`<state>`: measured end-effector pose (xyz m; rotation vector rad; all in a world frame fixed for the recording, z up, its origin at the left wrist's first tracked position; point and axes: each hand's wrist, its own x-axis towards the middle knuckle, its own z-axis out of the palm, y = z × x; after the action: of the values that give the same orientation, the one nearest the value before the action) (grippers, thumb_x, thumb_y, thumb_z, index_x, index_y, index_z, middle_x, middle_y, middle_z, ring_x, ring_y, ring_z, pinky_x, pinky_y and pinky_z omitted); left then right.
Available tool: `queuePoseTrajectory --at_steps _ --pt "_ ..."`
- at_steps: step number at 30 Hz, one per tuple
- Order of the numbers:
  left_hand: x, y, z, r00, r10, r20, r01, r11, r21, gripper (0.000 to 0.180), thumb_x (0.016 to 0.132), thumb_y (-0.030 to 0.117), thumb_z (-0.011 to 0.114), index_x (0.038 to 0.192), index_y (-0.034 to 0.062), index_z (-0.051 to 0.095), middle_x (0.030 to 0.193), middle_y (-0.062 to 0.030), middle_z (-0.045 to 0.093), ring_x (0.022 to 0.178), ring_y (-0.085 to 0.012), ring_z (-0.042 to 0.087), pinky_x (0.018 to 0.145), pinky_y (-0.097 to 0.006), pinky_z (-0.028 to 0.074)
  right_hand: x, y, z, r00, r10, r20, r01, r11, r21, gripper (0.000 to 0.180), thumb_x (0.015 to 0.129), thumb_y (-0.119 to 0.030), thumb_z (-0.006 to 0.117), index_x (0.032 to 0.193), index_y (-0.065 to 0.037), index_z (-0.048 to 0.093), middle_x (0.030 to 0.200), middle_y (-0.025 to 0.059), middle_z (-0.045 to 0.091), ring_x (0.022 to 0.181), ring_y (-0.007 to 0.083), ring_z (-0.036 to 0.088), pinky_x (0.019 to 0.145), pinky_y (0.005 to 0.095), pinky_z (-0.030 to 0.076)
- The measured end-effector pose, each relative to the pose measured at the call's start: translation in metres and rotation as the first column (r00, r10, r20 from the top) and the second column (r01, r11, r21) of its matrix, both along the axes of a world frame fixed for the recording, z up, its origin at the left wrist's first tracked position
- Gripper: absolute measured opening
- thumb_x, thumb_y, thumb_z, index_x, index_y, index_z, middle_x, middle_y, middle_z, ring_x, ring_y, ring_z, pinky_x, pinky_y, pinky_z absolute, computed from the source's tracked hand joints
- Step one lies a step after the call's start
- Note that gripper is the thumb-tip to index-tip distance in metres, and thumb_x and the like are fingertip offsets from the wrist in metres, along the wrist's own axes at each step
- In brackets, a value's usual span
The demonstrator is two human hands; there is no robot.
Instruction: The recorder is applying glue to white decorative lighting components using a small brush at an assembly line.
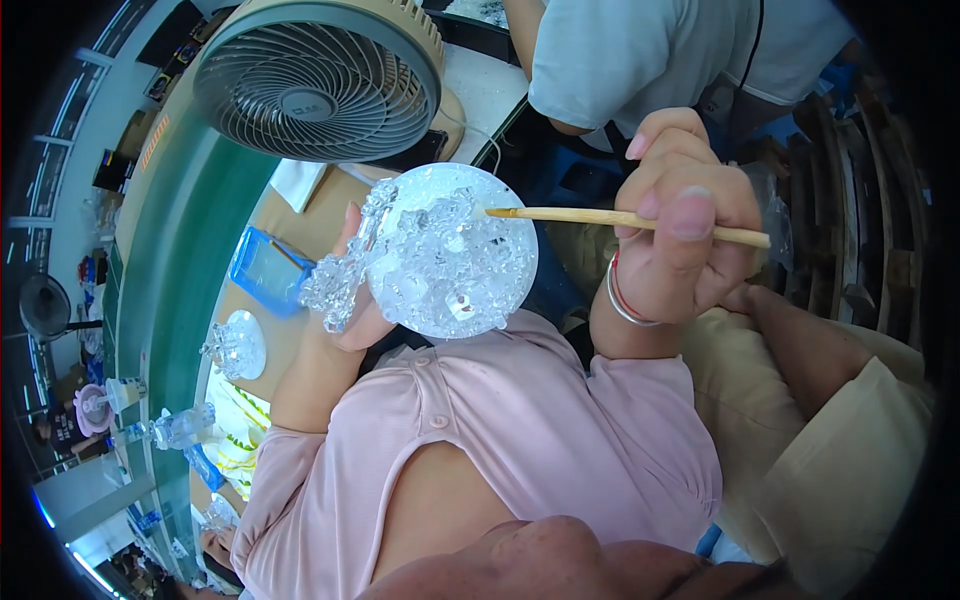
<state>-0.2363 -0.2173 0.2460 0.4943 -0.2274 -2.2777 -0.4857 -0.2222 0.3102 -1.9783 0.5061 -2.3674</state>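
We hold the round, clear disc with raised crystal-like ornament in front of our chest, above the pink short-sleeved shirt. Our left hand is mostly hidden behind the disc; its fingers close on the disc's lower left edge, beside a clear, knobbly cluster that projects from the rim, and a fingertip shows above that rim. Our right hand is closed around a thin, pale wooden stick, pinched under the thumb, with a silver bangle and a red cord at the wrist. The stick lies almost level, and its tip touches the disc's upper right area. Left of the disc, a blue rectangular tray rests on the tan table surface; we cannot tell what it contains. Farther left on the same surface lies a second, smaller clear ornament disc, well apart from both hands. Below it stands a clear plastic bottle near yellow-and-green patterned packaging. A round grey-green table fan stands above the disc, at the far end of the table. Another person in a light grey shirt sits beyond our right hand.
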Motion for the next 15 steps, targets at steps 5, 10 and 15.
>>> queuePoseTrajectory --at_steps 5,10,15 --pt "-0.008 0.002 0.009 0.997 0.026 -0.069 -0.026 1.000 0.005 0.057 0.094 0.047 0.033 0.134 0.0077 0.036 0.133 -0.0145 0.043 0.122 -0.0305 0.042 0.104 -0.046 0.030 0.002 -0.011 -0.002 0.999 -0.024 0.021 0.024 1.000 0.020 0.011 0.082 0.000 0.058 0.074 0.003 0.051 0.060 0.0074 0.048 0.053 0.0165 0.045 0.050 0.0250 0.039" --pt "-0.014 0.000 0.014 0.984 -0.012 -0.179 -0.013 0.991 -0.135 0.057 0.095 0.045 0.029 0.135 0.0042 0.034 0.134 -0.0144 0.043 0.123 -0.0291 0.041 0.105 -0.045 0.030 0.003 -0.013 0.000 0.999 -0.051 0.003 0.051 0.995 0.081 0.013 0.083 -0.003 0.059 0.075 0.002 0.051 0.060 0.0057 0.049 0.050 0.0130 0.043 0.045 0.0227 0.034" --pt "-0.020 -0.002 0.015 0.976 -0.009 -0.215 -0.027 0.986 -0.163 0.056 0.096 0.045 0.029 0.133 0.0033 0.035 0.133 -0.0140 0.043 0.123 -0.0287 0.042 0.105 -0.045 0.030 0.011 -0.017 0.002 0.988 -0.152 -0.038 0.156 0.972 0.178 0.017 0.084 -0.005 0.060 0.069 -0.001 0.053 0.056 0.0042 0.048 0.046 0.0104 0.041 0.043 0.0217 0.032"
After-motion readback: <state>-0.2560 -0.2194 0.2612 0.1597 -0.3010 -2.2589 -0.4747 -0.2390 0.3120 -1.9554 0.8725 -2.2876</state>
